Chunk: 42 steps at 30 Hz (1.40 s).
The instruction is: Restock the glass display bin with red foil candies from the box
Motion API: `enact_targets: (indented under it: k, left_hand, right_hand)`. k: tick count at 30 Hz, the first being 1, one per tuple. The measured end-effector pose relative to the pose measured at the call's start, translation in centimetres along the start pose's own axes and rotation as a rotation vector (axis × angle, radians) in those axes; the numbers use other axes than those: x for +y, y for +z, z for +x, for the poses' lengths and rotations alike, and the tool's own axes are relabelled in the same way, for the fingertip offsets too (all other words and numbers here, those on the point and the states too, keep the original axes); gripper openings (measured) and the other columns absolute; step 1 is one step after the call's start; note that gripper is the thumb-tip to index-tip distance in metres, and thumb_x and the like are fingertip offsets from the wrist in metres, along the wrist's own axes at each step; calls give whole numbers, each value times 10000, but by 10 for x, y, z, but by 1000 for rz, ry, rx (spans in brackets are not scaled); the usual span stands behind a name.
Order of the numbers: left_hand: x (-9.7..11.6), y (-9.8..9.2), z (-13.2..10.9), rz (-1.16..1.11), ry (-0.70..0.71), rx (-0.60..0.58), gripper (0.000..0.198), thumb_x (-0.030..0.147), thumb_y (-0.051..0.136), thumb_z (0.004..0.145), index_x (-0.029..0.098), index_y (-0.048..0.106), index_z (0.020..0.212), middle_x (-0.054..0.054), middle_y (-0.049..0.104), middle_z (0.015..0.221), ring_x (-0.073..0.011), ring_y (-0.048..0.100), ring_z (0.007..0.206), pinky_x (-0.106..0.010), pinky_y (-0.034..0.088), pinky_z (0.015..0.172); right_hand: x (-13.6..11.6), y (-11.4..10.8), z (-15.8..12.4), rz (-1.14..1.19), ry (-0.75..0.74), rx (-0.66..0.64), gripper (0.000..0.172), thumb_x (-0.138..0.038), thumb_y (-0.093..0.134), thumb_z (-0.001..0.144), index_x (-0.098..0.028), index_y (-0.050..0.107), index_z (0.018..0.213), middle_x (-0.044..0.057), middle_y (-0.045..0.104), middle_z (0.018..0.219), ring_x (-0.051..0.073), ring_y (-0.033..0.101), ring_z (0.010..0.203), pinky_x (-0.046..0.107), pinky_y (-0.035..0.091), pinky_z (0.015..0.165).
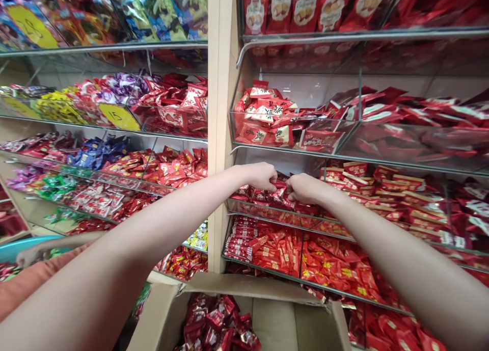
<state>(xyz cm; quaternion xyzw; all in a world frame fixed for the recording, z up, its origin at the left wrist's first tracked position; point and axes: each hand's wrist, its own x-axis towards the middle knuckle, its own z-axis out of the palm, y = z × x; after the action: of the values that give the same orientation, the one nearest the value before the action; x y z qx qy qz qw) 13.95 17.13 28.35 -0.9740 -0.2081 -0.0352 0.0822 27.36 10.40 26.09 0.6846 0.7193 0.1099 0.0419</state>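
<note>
Head view: your fingers (272, 179) curl downward on both hands, left (260, 176) and right (307, 188) just apart above the red sweets (280, 192) in the shelf (275, 211); whether they grip any, I cannot tell. Your arms (183, 206) reach forward, converging, beyond the carton (275, 318) of dark-red sweets (217, 323).

A yellow tag (119, 116) on the front edge of a glass shelf (76, 125) reads "15." Another yellow marker (31, 26), near the left end of the shelf above (95, 48), shows a number ending in 8, its first digit unclear. Black Chinese characters, too blurred to read, mark cream-and-red wrappers (265, 111) by another shelf's left edge.
</note>
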Motion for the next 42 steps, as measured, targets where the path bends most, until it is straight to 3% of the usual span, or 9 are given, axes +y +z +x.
enact_targets:
  k: [7,12,16,21,26,30,35,38,42]
  left_hand:
    - [7,-3,-4,38,-20,-13,285,405,534,657,192,636,816,-44,669,749,-147,523,582,-248,310,484]
    - [11,-7,-9,27,23,-38,379,473,556,646,195,614,897,-41,665,775,-150,539,602,-243,331,499]
    - [14,-4,-5,-29,130,43,438,503,552,658,193,593,965,-50,654,862,-165,559,703,-250,370,585]
    - [25,3,-6,-11,198,198,266,393,539,728,186,640,861,-51,632,843,-171,535,811,-267,377,733]
    - [42,10,-25,73,148,389,306,450,491,761,193,641,831,-63,602,843,-216,459,882,-322,361,756]
    - [61,15,-45,23,111,461,367,454,385,821,176,624,809,-56,595,772,-178,463,789,-307,353,735]
    - [88,30,-62,-101,194,508,354,334,304,876,167,562,698,-16,576,663,-130,465,655,-266,364,687]
    - [103,42,-72,-232,118,509,331,317,274,883,170,515,711,-15,553,684,-128,461,654,-251,370,635]
    - [116,51,-89,-468,44,404,354,363,236,887,190,487,706,6,528,684,-113,474,658,-233,372,617]
  right_hand:
    - [-1,-10,-16,-16,47,47,115,-165,561,678,-187,661,730,109,684,765,219,632,716,270,439,559]
    - [10,-7,-28,167,43,-87,47,-201,602,635,-206,625,594,44,629,530,178,587,506,261,395,458]
    - [11,0,-29,195,-27,-73,117,-128,560,623,-214,610,562,5,583,471,146,551,449,248,368,452]
    - [13,-5,-36,188,-41,-10,188,-83,496,629,-218,619,586,-4,590,491,125,533,422,238,359,458]
    - [28,-21,-58,143,-80,233,152,-192,498,699,-233,644,692,29,661,675,172,583,626,264,387,570]
    - [27,-22,-91,371,-57,439,164,-289,474,757,-230,627,769,21,665,754,162,570,678,267,406,628]
    - [3,7,-119,702,-100,536,220,-368,420,813,-214,566,752,15,607,696,139,534,646,256,424,614]
    - [-10,29,-125,888,-60,634,201,-362,426,822,-209,550,781,11,597,704,125,536,630,246,438,606]
    - [-23,48,-133,1005,-3,735,142,-331,478,801,-213,554,779,36,631,802,147,578,729,255,463,647]
